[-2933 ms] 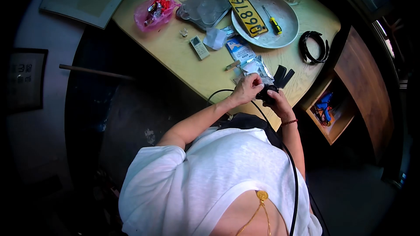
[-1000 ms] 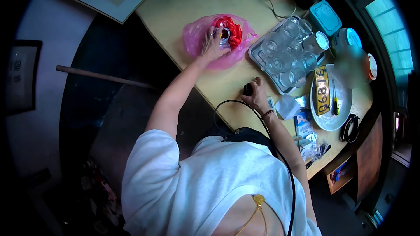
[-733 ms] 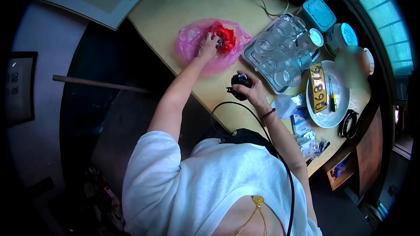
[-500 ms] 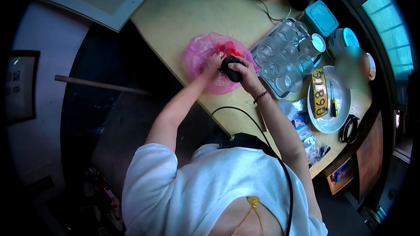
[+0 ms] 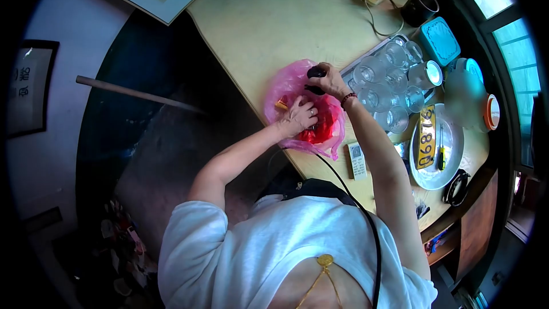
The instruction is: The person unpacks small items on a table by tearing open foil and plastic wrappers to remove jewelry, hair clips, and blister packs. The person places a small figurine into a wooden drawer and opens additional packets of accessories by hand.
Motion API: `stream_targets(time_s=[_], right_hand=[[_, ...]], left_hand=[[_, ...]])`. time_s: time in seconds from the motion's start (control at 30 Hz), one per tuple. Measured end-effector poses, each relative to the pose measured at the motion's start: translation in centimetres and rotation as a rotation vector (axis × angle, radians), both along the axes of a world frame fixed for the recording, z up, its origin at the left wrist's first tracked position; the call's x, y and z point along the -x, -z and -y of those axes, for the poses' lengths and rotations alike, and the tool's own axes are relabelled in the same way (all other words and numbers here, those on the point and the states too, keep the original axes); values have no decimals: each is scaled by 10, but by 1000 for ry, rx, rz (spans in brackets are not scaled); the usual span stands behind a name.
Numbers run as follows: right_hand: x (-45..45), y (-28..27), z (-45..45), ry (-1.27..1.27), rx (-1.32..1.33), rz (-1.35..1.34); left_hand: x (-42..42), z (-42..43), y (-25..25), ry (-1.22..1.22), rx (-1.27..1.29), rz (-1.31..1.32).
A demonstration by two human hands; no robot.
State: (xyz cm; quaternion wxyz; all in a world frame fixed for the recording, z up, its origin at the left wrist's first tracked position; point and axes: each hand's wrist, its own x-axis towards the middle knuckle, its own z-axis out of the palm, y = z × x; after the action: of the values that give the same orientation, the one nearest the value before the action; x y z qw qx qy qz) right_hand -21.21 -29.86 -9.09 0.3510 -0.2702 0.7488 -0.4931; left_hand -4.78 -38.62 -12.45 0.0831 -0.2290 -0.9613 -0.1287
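While right fingers (image 5: 324, 69) clamp black object (image 5: 314, 72) | left fingers (image 5: 309, 113) apart inside pink bag (image 5: 279, 84) | wooden table (image 5: 246, 23) | framed picture (image 5: 30, 88) on wall (image 5: 80, 34)

1. A pale wall (image 5: 80, 20) carries a black-framed picture (image 5: 33, 88).
2. Dark floor (image 5: 166, 163) lies beside the left edge of the pale wooden worktop (image 5: 251, 17).
3. Bluish light fills the window (image 5: 517, 48) beyond the right edge; brown wooden furniture (image 5: 479, 223) stands near the lower-right corner.
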Motion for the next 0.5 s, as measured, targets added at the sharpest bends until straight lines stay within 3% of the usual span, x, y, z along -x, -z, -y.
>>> stream_targets(time_s=[0.07,0.1,0.13,0.2,0.23,0.27,0.3,0.37,0.47,0.5], right_hand=[[0,-6,-2,118,141,267],[0,-4,-4,166,334,534],[-6,-18,-7,165,330,536],[-13,-45,-16,-265,385,1156],[-19,-31,-15,-357,204,1053],[-24,-19,-17,-430,105,956],[-26,-23,-17,-459,123,1023],[-27,-53,-18,-456,227,1233],[-30,-36,-24,-513,436,1257],[-31,-47,-24,-571,377,1174]], left_hand=[[-8,-2,2,-21,-8,1],[-10,-2,0,-41,6,-21],[-13,-2,4,-44,2,-19],[-15,-5,14,-94,-49,-60],[-14,-12,2,-95,-53,-57],[-11,-20,-12,-269,-587,139],[-7,-24,-26,-436,-1119,340],[-5,-27,-39,-458,-1154,310],[-11,-27,-36,-489,-1241,344],[-12,-27,-30,-476,-1285,357]])
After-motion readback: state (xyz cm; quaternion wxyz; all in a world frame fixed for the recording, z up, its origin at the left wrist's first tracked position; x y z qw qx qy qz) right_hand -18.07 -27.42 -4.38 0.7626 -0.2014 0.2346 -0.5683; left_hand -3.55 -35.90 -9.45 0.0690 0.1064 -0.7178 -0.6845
